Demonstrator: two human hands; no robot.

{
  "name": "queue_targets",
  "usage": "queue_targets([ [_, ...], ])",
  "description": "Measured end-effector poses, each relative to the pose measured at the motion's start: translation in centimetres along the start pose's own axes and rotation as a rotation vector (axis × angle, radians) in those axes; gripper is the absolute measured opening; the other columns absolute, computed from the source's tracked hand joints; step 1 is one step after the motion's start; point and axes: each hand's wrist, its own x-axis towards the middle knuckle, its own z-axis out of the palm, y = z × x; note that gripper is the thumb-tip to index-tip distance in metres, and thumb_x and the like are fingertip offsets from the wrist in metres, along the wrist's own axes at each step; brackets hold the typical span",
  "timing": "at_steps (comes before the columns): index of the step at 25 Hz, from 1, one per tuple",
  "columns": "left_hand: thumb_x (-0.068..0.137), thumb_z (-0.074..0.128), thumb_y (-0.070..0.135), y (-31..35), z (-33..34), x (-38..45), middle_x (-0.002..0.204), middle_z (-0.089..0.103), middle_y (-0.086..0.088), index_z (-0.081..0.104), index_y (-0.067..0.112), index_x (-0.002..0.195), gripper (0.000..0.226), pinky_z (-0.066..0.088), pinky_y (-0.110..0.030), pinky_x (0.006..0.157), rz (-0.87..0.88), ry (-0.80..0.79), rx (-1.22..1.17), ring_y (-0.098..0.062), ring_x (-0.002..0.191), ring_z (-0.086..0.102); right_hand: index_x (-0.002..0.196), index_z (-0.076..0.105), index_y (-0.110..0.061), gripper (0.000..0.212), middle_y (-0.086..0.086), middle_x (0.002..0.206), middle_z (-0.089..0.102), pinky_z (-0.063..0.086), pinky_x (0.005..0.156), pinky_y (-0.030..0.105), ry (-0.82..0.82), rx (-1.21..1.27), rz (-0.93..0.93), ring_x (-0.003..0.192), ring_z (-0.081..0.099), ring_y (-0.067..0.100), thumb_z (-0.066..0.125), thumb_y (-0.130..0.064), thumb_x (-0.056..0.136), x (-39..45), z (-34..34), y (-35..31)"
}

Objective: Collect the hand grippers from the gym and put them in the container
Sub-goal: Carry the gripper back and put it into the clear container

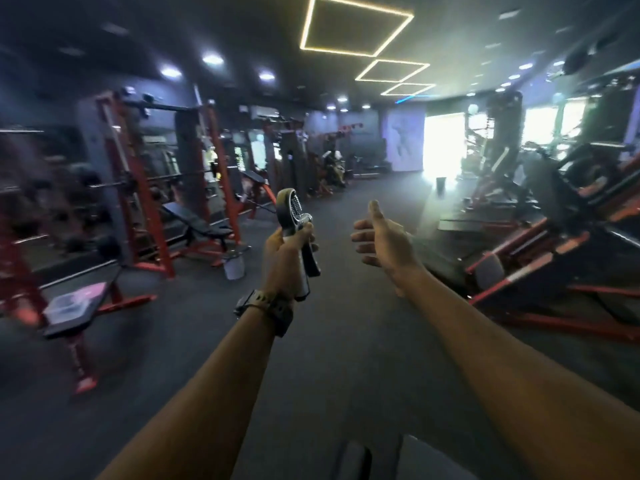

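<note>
A: Left hand (289, 252) has the hand gripper (297, 233) held up mid-gym, spring loop on top, handles pointing down toward the wrist. Risk here?

B: Biggest one's a drop. Fingers (308, 233) wrap just the upper handles, near the spring, and the lower ends stick out free below the palm. Looks like a light pinch-style hold, so a knock or a swing of the arm could lever it loose, imo.

A: And the right hand (379, 242)?

B: Empty, fingers loosely curled, thumb up, just beside the gripper but not touching. No backup support if it slips.

A: Where's it going?

B: There's a clear container (65, 304) on the bench (74, 320) far left, well apart from the hands. Picture's blurred, so can't tell what's in it. Second risk: benches and racks (138, 188) stick out on both sides of the floor, easy to clip something en route. A toss from here would prob miss.

A: So handles in the palm, spring end clear above the knuckles.

B: Yep, held, not squeezed hard, as far as it shows.
</note>
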Motion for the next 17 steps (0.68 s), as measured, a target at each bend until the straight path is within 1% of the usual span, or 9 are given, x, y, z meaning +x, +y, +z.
queue_targets([
  [2, 0.092, 0.061, 0.023, 2.8, -5.2, -1.1, 0.082, 0.06, -0.005, 0.065, 0.019, 0.089, 0.006, 0.049, -0.035, 0.073, 0.064, 0.094, 0.079, -0.02, 0.077, 0.059, 0.089, 0.065, -0.015, 0.052, 0.007, 0.085, 0.067, 0.046, 0.058, 0.026, -0.119, 0.014, -0.018, 0.069, 0.058, 0.016, 0.038, -0.058, 0.1, -1.8, 5.1, -1.6],
  [3, 0.089, 0.063, 0.027, 3.9, -7.9, -1.6, 0.082, 0.062, -0.004, 0.066, 0.017, 0.091, 0.011, 0.05, -0.034, 0.073, 0.093, 0.145, 0.122, -0.019, 0.077, 0.06, 0.091, 0.066, -0.014, 0.053, 0.007, 0.085, 0.067, 0.046, 0.058, 0.026, -0.183, 0.04, -0.019, 0.069, 0.058, 0.016, 0.038, -0.058, 0.1, -2.8, 7.8, -2.4],
  [5, 0.09, 0.062, 0.024, 5.9, -13.6, -3.2, 0.08, 0.061, -0.004, 0.066, 0.012, 0.091, 0.013, 0.048, -0.033, 0.072, 0.123, 0.246, 0.193, -0.019, 0.075, 0.058, 0.096, 0.066, -0.011, 0.055, 0.006, 0.084, 0.067, 0.047, 0.06, 0.026, -0.305, 0.092, -0.013, 0.069, 0.059, 0.016, 0.037, -0.058, 0.1, -5.3, 13.3, -3.5],
  [7, 0.092, 0.062, 0.022, 7.2, -18.6, -4.7, 0.076, 0.059, -0.002, 0.065, 0.013, 0.086, 0.012, 0.048, -0.031, 0.07, 0.131, 0.31, 0.234, -0.02, 0.074, 0.056, 0.095, 0.066, -0.012, 0.056, 0.007, 0.085, 0.068, 0.049, 0.061, 0.027, -0.39, 0.121, -0.009, 0.07, 0.061, 0.016, 0.035, -0.058, 0.101, -7.4, 18.0, -3.6],
  [8, 0.09, 0.063, 0.026, 7.8, -21.5, -5.7, 0.075, 0.06, -0.001, 0.066, 0.015, 0.086, 0.012, 0.048, -0.031, 0.069, 0.125, 0.358, 0.253, -0.02, 0.074, 0.056, 0.094, 0.066, -0.012, 0.056, 0.008, 0.085, 0.068, 0.048, 0.06, 0.026, -0.434, 0.135, 0.008, 0.07, 0.061, 0.017, 0.035, -0.058, 0.101, -8.7, 20.6, -3.5],
  [10, 0.086, 0.064, 0.032, 9.1, -26.7, -8.0, 0.076, 0.062, 0.0, 0.069, 0.017, 0.091, 0.016, 0.049, -0.032, 0.068, 0.12, 0.459, 0.282, -0.02, 0.074, 0.058, 0.091, 0.063, -0.012, 0.055, 0.013, 0.083, 0.062, 0.041, 0.055, 0.025, -0.529, 0.169, 0.043, 0.065, 0.054, 0.017, 0.035, -0.058, 0.101, -11.1, 25.5, -3.1],
  [12, 0.088, 0.063, 0.026, 10.5, -31.5, -10.5, 0.074, 0.06, 0.0, 0.069, 0.016, 0.09, 0.011, 0.048, -0.032, 0.067, 0.122, 0.527, 0.291, -0.019, 0.071, 0.056, 0.093, 0.062, -0.01, 0.055, 0.013, 0.083, 0.059, 0.038, 0.053, 0.024, -0.614, 0.19, 0.077, 0.063, 0.05, 0.016, 0.037, -0.058, 0.101, -14.0, 30.0, -2.5],
  [15, 0.084, 0.064, 0.025, 12.1, -36.8, -13.2, 0.074, 0.059, -0.003, 0.067, 0.015, 0.087, 0.011, 0.047, -0.031, 0.065, 0.11, 0.601, 0.315, -0.019, 0.069, 0.055, 0.095, 0.063, -0.011, 0.054, 0.01, 0.086, 0.062, 0.041, 0.058, 0.025, -0.688, 0.159, 0.091, 0.071, 0.053, 0.019, 0.036, -0.058, 0.101, -17.6, 34.8, -2.0],
  [17, 0.087, 0.064, 0.024, 12.7, -40.0, -14.7, 0.079, 0.06, -0.006, 0.066, 0.015, 0.087, 0.009, 0.05, -0.029, 0.064, 0.086, 0.631, 0.35, -0.018, 0.07, 0.057, 0.095, 0.063, -0.012, 0.055, 0.01, 0.088, 0.064, 0.043, 0.062, 0.027, -0.712, 0.128, 0.09, 0.078, 0.055, 0.022, 0.035, -0.059, 0.101, -19.5, 37.6, -1.9],
])
